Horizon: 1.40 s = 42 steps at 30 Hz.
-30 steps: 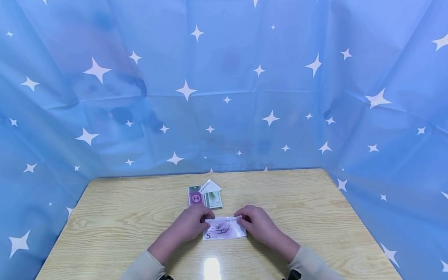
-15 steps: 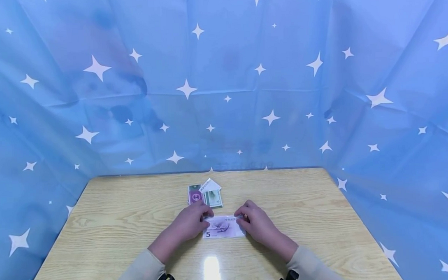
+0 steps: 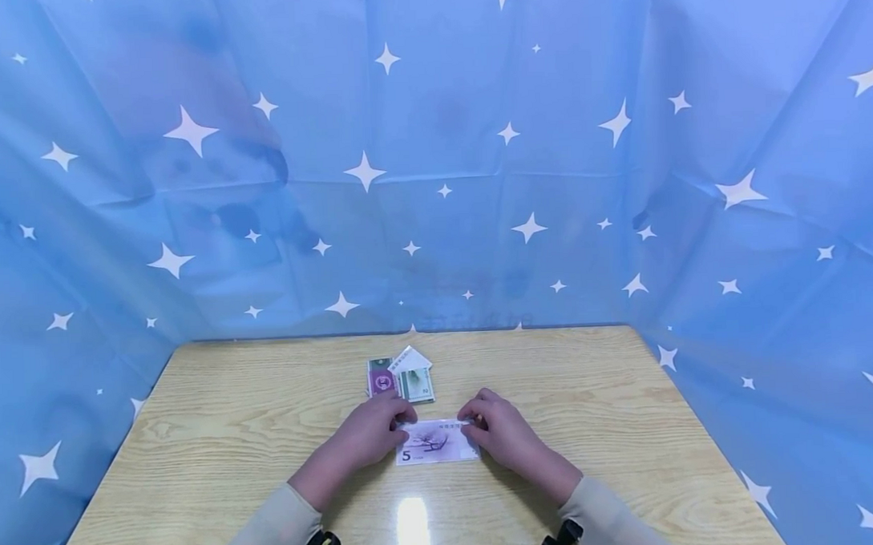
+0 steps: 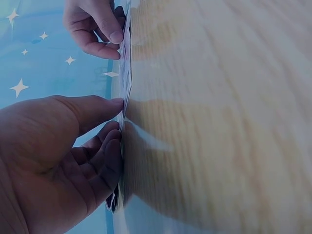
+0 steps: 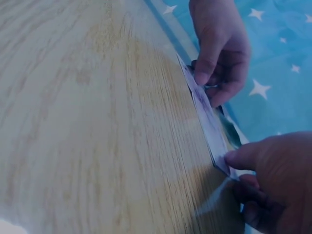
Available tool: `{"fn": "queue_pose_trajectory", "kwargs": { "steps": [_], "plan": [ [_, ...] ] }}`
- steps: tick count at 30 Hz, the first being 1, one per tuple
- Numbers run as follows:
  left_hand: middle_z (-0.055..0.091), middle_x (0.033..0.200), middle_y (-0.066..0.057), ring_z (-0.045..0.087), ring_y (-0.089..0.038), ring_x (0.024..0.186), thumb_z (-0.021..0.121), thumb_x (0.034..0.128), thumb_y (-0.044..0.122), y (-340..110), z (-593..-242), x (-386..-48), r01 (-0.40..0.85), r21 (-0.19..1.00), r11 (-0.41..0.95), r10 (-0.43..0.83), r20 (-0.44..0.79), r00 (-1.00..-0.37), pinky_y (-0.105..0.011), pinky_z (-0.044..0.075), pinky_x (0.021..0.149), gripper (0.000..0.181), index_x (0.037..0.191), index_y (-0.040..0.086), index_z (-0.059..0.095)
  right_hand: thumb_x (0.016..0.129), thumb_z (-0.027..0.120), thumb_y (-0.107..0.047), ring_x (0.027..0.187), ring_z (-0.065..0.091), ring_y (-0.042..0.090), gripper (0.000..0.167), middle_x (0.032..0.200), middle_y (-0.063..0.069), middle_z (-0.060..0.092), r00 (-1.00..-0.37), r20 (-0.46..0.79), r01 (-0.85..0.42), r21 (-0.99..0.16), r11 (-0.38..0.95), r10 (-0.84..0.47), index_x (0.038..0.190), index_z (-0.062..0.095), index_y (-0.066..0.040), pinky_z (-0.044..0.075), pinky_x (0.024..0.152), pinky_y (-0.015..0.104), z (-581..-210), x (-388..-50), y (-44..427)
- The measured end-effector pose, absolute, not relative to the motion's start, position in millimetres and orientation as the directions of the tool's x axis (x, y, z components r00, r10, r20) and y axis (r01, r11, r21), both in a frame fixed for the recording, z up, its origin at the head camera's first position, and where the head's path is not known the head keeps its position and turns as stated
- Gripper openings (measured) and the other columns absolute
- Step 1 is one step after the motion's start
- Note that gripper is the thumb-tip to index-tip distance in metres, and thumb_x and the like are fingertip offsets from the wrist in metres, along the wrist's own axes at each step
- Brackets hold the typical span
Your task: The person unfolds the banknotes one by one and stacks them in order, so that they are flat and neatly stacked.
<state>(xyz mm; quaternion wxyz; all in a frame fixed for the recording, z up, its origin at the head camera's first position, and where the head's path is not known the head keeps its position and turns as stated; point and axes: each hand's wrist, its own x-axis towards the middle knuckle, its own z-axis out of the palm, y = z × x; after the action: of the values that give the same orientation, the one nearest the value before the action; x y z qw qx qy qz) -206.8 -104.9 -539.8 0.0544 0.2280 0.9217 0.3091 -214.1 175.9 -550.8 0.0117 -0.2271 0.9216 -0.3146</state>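
Note:
A purple banknote [image 3: 435, 442] with a 5 and a tree printed on it lies crosswise between both hands, near the middle of the table. Its left end is pinched by my left hand [image 3: 373, 429], thumb on the face and fingers at the far edge. My right hand [image 3: 505, 432] pinches the right end the same way. The left wrist view shows the banknote [image 4: 126, 73] edge-on and flat, close to the wood; whether it touches the table I cannot tell. Curled fingers hide its upper corners.
Beyond the left hand lie several more notes: a purple one [image 3: 381, 380], a green-and-white one [image 3: 415, 385] and a whitish one [image 3: 409, 360] askew over them. The wooden table [image 3: 592, 395] ends at a blue star-patterned curtain [image 3: 450, 248].

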Motion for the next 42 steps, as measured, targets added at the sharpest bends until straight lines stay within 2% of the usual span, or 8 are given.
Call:
{"fn": "queue_pose_trajectory", "kwargs": {
  "steps": [6, 16, 25, 28, 35, 42],
  "plan": [
    [0.067, 0.104, 0.002, 0.065, -0.014, 0.095, 0.083, 0.0933, 0.003, -106, -538, -206, 0.411, 0.58, 0.703, 0.461, 0.069, -0.885, -0.041, 0.059, 0.089, 0.023, 0.114, 0.01, 0.079, 0.099, 0.083, -0.008, 0.085, 0.058, 0.008, 0.011, 0.1, -0.006, 0.062, -0.902, 0.11, -0.398, -0.583, 0.708, -0.417, 0.106, 0.08, -0.015, 0.055, 0.075, 0.029, -552, -216, 176],
    [0.067, 0.103, 0.006, 0.064, -0.011, 0.093, 0.083, 0.0979, 0.012, -108, -539, -207, 0.402, 0.568, 0.718, 0.454, 0.054, -0.889, -0.038, 0.059, 0.086, 0.02, 0.118, 0.013, 0.078, 0.1, 0.083, -0.011, 0.083, 0.057, 0.009, 0.008, 0.096, -0.009, 0.062, -0.916, 0.103, -0.367, -0.606, 0.706, -0.388, 0.103, 0.081, -0.017, 0.053, 0.073, 0.028, -552, -217, 176],
    [0.068, 0.098, 0.009, 0.064, -0.008, 0.09, 0.078, 0.1027, 0.012, -114, -534, -220, 0.39, 0.659, 0.643, 0.434, 0.106, -0.894, -0.034, 0.06, 0.083, 0.013, 0.115, 0.011, 0.078, 0.1, 0.083, -0.01, 0.078, 0.058, 0.008, 0.01, 0.091, -0.009, 0.063, -0.925, 0.147, -0.356, -0.657, 0.664, -0.351, 0.097, 0.079, -0.018, 0.054, 0.068, 0.027, -546, -223, 173],
    [0.068, 0.096, 0.008, 0.064, -0.008, 0.088, 0.078, 0.1023, 0.01, -116, -535, -226, 0.405, 0.684, 0.607, 0.43, 0.146, -0.891, -0.033, 0.06, 0.081, 0.01, 0.112, 0.009, 0.078, 0.1, 0.083, -0.01, 0.078, 0.06, 0.01, 0.005, 0.092, -0.007, 0.065, -0.926, 0.145, -0.349, -0.682, 0.643, -0.349, 0.099, 0.079, -0.013, 0.055, 0.068, 0.028, -543, -228, 172],
    [0.068, 0.095, 0.008, 0.063, -0.008, 0.086, 0.076, 0.1025, 0.008, -114, -535, -241, 0.389, 0.68, 0.622, 0.387, 0.165, -0.907, -0.031, 0.059, 0.078, 0.008, 0.111, 0.009, 0.078, 0.1, 0.082, -0.009, 0.081, 0.062, 0.01, 0.006, 0.094, -0.005, 0.066, -0.929, 0.147, -0.338, -0.709, 0.619, -0.339, 0.104, 0.078, -0.012, 0.056, 0.072, 0.028, -545, -246, 158],
    [0.067, 0.101, 0.003, 0.064, -0.014, 0.09, 0.081, 0.0994, 0.014, -110, -533, -266, 0.361, 0.612, 0.704, 0.318, 0.182, -0.93, -0.037, 0.058, 0.084, 0.015, 0.114, 0.013, 0.078, 0.103, 0.08, -0.017, 0.087, 0.063, 0.013, 0.019, 0.101, -0.002, 0.065, -0.911, 0.119, -0.365, -0.679, 0.637, -0.394, 0.12, 0.075, -0.008, 0.058, 0.077, 0.032, -540, -275, 137]
  ]
}}
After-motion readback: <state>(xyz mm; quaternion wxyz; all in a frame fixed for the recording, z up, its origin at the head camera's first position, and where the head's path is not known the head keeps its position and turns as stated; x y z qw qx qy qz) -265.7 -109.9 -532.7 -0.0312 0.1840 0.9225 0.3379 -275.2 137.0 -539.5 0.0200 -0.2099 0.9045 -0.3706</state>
